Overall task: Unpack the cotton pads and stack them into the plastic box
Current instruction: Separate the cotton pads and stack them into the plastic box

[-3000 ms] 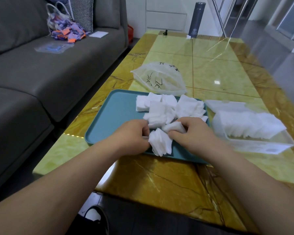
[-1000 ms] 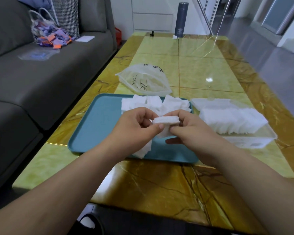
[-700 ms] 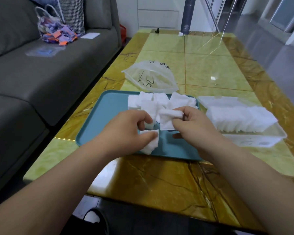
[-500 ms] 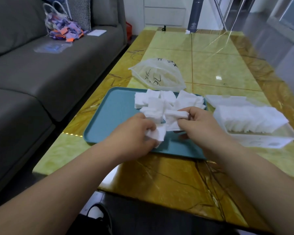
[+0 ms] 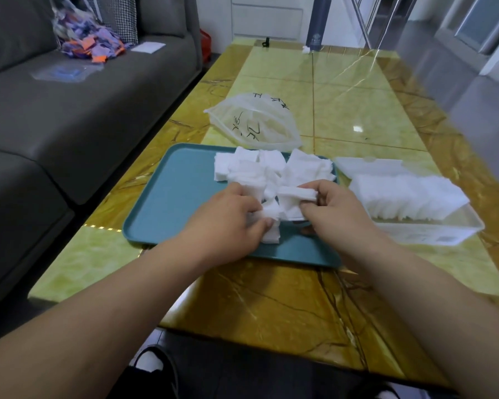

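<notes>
White square cotton pads (image 5: 274, 171) lie heaped loosely.

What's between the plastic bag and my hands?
Head view: a loose pile of cotton pads on the teal tray, between plastic bag, left hand and right hand.

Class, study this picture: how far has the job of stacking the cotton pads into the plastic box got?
Done: the bag beyond the tray looks empty, and a row of pads already fills much of the plastic box. In hand: the right hand pinches a small squared stack while the left hand grips a few more pads. Left: a loose heap of pads on the tray.
</notes>
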